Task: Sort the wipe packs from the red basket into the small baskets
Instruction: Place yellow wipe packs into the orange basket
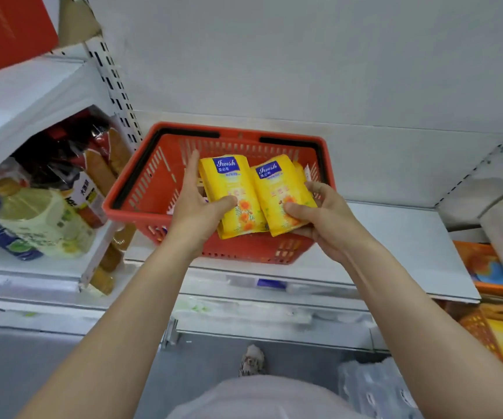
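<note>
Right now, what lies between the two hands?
In the head view, two yellow packs lie side by side between the left hand and the right hand, over the red basket.

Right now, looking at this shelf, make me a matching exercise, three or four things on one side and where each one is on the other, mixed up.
Things:
1. red basket
2. left yellow pack
3. right yellow pack
4. orange baskets

Places:
A. in the right hand
B. far right, lower shelves
C. on the white shelf
D. in the left hand

Pairs: 1-C, 2-D, 3-A, 4-B
</note>
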`<state>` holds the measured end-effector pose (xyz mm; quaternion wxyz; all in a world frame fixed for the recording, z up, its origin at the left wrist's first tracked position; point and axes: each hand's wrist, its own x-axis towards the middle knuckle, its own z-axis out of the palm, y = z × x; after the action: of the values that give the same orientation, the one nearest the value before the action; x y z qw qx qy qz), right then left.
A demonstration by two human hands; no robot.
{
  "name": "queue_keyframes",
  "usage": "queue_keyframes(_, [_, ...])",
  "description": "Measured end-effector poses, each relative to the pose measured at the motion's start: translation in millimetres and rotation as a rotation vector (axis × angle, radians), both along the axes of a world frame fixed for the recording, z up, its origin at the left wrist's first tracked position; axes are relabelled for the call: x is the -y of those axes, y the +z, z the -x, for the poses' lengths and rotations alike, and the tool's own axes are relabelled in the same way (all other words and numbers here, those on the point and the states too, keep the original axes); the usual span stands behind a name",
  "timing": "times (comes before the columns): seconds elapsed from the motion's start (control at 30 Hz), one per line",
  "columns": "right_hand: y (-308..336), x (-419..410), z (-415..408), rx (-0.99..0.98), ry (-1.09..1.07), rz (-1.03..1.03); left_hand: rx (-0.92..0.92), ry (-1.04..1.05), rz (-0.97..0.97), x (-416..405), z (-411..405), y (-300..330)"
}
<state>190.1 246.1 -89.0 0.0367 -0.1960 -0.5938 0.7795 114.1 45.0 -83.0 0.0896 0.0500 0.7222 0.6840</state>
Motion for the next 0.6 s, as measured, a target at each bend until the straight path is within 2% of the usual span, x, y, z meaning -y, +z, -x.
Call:
queue_keyframes(0.17, [5.2, 23.1, -53.0, 0.057, 0.170, -0.043, -0.016, 0.071, -0.014, 23.9, -58.2, -6.1])
queue_keyframes(0.3, [2.4, 25.9, -95.8, 0.108, 0.114, -0.093, 0.020, 0.182, -0.059, 28.4, -108.5, -15.5])
queue_keyframes(0.4, [-3.2, 15.2, -136.4, 0.114, 0.088, -0.124, 0.091, 0.238, -0.025, 22.5, -141.9, -26.8])
queue_keyframes(0.6, [-11.5, -28.9, -220.8, 0.154, -0.007, -0.219, 0.097, 0.148, 0.134, -15.3, -201.9, -35.1])
